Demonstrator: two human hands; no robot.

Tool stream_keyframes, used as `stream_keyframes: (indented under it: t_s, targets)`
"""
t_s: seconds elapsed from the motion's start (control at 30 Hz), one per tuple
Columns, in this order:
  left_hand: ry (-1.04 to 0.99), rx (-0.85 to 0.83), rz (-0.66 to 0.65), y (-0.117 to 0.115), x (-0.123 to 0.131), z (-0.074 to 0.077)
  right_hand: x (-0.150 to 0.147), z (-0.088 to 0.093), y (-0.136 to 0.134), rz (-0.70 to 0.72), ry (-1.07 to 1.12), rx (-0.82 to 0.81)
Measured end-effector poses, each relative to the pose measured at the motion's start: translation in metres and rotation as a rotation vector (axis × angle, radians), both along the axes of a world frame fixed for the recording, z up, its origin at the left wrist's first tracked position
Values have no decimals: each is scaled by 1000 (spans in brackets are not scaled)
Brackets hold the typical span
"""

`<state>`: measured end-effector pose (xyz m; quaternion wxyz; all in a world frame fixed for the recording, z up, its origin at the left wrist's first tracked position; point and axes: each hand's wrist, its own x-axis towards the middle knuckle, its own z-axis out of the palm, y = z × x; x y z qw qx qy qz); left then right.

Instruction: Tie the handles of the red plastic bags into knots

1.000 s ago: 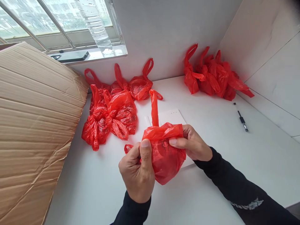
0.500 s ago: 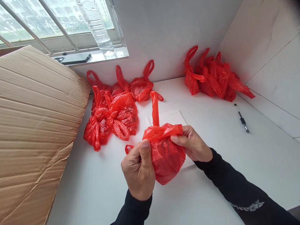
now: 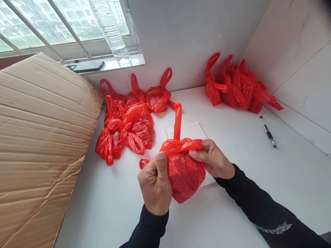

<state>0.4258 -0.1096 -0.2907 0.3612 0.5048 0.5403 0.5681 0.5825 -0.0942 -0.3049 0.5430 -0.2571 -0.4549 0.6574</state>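
Head view: our left hand (image 3: 156,184) angles up, thumb on top, clamped on the left side of a red plastic bag (image 3: 187,182) we hold over the white table (image 3: 90,203); its dark cartoon print (image 3: 183,160) shows, characters too blurred to read. Our right hand (image 3: 216,158) pinches the rim's right end, black sleeve (image 3: 254,198) slanting down rightward, pale lettering (image 3: 280,228) illegible.
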Motion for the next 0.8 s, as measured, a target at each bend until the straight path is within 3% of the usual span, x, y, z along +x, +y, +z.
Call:
stream_keyframes:
  t_s: [0.37, 0.57, 0.8]
  targets:
    - [-21, 3, -71, 3, -6, -2, -1, 0, 0, -20, -26, 3]
    - [-9, 103, -248, 1, -3, 10, -3, 2, 0, -76, -79, 39]
    - [94, 114, -184, 0, -1, 5, -3, 0, 1, -92, -75, 33]
